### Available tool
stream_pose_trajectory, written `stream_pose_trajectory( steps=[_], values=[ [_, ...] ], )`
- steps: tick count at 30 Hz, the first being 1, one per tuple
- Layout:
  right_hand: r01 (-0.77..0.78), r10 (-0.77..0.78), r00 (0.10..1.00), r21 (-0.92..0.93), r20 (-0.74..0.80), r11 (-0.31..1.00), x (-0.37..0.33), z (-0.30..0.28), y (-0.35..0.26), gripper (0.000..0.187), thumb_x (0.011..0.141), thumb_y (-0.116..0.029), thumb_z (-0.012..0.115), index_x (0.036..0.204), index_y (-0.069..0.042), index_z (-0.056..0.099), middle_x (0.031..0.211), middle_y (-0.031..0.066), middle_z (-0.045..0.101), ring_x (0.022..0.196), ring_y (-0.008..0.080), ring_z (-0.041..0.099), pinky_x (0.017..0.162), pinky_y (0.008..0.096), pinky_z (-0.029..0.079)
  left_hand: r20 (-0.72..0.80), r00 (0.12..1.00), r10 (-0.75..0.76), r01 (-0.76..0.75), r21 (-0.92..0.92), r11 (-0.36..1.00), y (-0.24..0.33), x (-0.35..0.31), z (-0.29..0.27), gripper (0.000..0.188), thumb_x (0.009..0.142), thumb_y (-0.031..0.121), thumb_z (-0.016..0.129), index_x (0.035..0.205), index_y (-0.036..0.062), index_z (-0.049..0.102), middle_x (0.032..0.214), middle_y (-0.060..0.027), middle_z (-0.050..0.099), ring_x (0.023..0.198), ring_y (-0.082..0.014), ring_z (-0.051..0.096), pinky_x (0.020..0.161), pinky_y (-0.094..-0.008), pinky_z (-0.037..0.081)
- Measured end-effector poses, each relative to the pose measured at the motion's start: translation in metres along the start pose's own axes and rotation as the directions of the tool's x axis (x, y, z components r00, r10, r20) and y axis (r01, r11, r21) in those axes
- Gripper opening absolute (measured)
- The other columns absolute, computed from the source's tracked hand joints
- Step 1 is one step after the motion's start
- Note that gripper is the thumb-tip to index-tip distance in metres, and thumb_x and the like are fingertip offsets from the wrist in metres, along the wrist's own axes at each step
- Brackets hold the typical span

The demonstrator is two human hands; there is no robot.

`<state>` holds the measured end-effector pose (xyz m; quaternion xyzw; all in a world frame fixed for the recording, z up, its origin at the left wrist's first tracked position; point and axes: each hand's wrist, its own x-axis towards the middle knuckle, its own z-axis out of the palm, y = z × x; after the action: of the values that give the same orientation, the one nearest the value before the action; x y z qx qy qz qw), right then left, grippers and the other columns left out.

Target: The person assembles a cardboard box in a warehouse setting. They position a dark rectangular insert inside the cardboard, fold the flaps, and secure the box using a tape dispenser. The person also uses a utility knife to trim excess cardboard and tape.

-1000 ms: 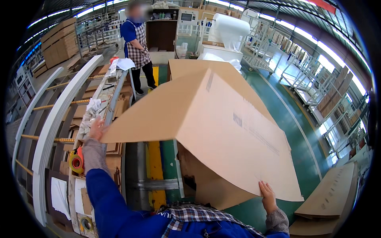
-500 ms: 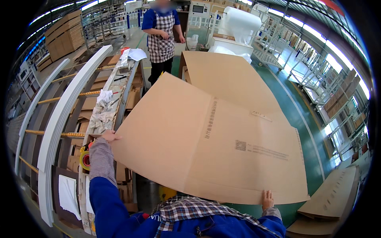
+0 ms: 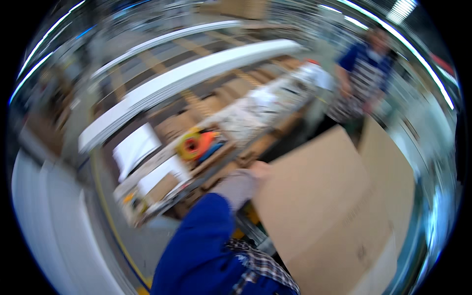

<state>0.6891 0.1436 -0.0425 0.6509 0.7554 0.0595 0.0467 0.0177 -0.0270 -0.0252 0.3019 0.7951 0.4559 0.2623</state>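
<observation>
A large brown cardboard sheet point(image 3: 314, 196) with dark print and a fold line fills the lower right. My left hand point(image 3: 259, 170), blurred by motion, is closed on the sheet's left corner. Its forearm wears a striped sleeve cover over a blue sleeve. Beyond the sheet stands another tan cardboard panel point(image 3: 391, 167). My right hand is out of the picture. Left of my left hand, a yellow tape dispenser point(image 3: 189, 145) with an orange-red roll lies on the narrow bench point(image 3: 236, 123).
Long white strips point(image 3: 187, 76) lie stacked across a rack behind the bench. White sheets point(image 3: 136, 151) and cardboard pieces lie around it. A person point(image 3: 361, 73) in a blue shirt and checked apron stands at the far right. Pale panels point(image 3: 59, 216) stand at the lower left.
The view has swung strongly to the left, blurring the scene. The bench and rack now sit mid-picture, the cardboard sheet lies at right, and my right hand has left the picture.
</observation>
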Motion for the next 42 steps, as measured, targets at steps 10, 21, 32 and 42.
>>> stream_pose_trajectory(
  steps=[10, 21, 32, 42],
  values=[
    [0.181, -0.185, 0.983, 0.267, -0.010, 0.947, 0.028, 0.019, -0.152, 0.045, 0.082, -0.009, 0.045, 0.127, -0.007, 0.040, 0.119, 0.0130, 0.049, 0.100, 0.0212, 0.052, 0.080, 0.0313, 0.044, -0.166, 0.981, 0.096, -0.107, -0.061, 0.992, 0.019, -0.078, 0.026, 0.039, 0.082, 0.037, 0.051, 0.094, 0.0015, 0.060, 0.091, -0.0170, 0.060, 0.084, -0.0320, 0.057, 0.074, -0.0379, 0.046],
    [0.398, -0.464, 0.869, 0.802, -0.174, 0.445, 0.010, -0.010, -0.325, 0.044, 0.079, -0.004, 0.047, 0.123, -0.003, 0.044, 0.111, 0.0155, 0.054, 0.092, 0.0234, 0.056, 0.075, 0.0285, 0.045, -0.885, 0.445, -0.135, 0.768, 0.299, 0.567, -0.213, -0.275, -0.300, 0.054, 0.066, 0.025, 0.069, 0.112, 0.0052, 0.047, 0.113, -0.0184, 0.044, 0.102, -0.0342, 0.044, 0.086, -0.0445, 0.036],
    [0.471, -0.946, -0.107, 0.822, -0.306, -0.320, -0.254, -0.199, -0.805, 0.035, 0.078, -0.005, 0.054, 0.111, 0.004, 0.048, 0.098, 0.0181, 0.060, 0.085, 0.0250, 0.061, 0.074, 0.0301, 0.048, -0.485, 0.798, -0.357, 0.600, 0.589, 0.541, -0.279, -0.305, -0.414, 0.107, 0.051, 0.054, 0.075, 0.135, 0.0156, 0.023, 0.133, -0.0290, 0.022, 0.124, -0.0413, 0.024, 0.100, -0.0460, 0.026],
    [0.492, -0.885, -0.119, 0.801, 0.451, 0.341, -0.305, -0.115, -0.984, 0.071, 0.075, -0.045, 0.062, 0.112, 0.014, 0.047, 0.103, 0.0217, 0.057, 0.093, 0.0277, 0.057, 0.079, 0.0318, 0.045, -0.587, 0.803, -0.103, 0.579, 0.725, 0.373, -0.309, -0.299, -0.422, 0.061, 0.071, 0.013, 0.056, 0.128, 0.0072, 0.036, 0.117, -0.0275, 0.041, 0.094, -0.0401, 0.048, 0.078, -0.0449, 0.042]
  ],
)
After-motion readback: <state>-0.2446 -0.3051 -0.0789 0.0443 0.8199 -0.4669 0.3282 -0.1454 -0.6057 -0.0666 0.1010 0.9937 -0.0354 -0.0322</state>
